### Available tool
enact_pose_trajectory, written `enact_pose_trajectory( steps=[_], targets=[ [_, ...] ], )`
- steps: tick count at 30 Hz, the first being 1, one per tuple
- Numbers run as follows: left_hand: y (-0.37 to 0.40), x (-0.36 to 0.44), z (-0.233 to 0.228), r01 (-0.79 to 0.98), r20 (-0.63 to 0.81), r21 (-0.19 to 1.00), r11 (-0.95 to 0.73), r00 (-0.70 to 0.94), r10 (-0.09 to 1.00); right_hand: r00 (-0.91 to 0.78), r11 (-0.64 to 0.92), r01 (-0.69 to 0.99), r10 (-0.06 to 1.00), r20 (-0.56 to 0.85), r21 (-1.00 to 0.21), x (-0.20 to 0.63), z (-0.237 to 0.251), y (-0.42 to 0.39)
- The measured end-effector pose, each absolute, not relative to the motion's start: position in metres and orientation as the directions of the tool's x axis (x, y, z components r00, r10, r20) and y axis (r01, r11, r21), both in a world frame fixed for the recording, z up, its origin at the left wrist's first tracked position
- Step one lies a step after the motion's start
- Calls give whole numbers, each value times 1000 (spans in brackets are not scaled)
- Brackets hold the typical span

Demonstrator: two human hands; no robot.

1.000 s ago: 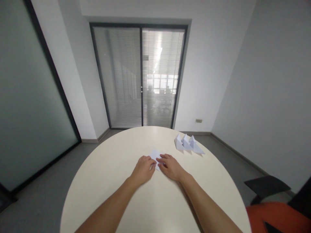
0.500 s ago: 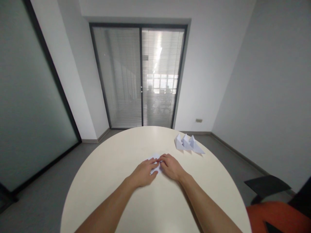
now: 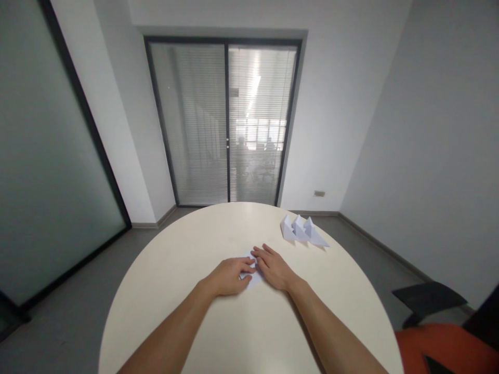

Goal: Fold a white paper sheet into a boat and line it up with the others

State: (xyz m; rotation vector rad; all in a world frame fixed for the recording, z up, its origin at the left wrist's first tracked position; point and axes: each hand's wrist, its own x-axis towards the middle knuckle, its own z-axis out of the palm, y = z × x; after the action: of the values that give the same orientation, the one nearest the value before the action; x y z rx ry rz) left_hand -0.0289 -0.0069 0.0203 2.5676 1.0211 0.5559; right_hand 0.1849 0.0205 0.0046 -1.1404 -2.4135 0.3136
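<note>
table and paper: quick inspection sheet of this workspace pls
surface: round cream table, plain top
job's things: white paper sheet flat on the table, mostly hidden under both hands
clutter: three folded paper shapes in a row, far right of the table
hands: left hand and right hand pressed flat on the sheet
cables: nothing seen
surroundings: glass door with blinds, orange chair at the right

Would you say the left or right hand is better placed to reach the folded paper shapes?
Right, probably: the right hand lies nearer the folded paper shapes; the left hand sits farther away.
</note>
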Motion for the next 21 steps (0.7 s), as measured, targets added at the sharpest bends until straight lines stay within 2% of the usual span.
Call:
enact_pose_trajectory(
  steps=[8, 16, 21],
  targets=[
    [-10, -27, 19, 547, 252, 368, -752, 720, 647, -585, 646, 664, 762, 276, -376, 185, 7, 20],
    [-2, -29, 4, 672, 188, 327, -664, 643, 743, -591, 672, 665, 740, 320, -325, 185, 3, 21],
    [6, -33, -4, 753, 199, 319, -576, 540, 817, -580, 654, 668, 757, 303, -356, 186, 1, 22]
  ],
)
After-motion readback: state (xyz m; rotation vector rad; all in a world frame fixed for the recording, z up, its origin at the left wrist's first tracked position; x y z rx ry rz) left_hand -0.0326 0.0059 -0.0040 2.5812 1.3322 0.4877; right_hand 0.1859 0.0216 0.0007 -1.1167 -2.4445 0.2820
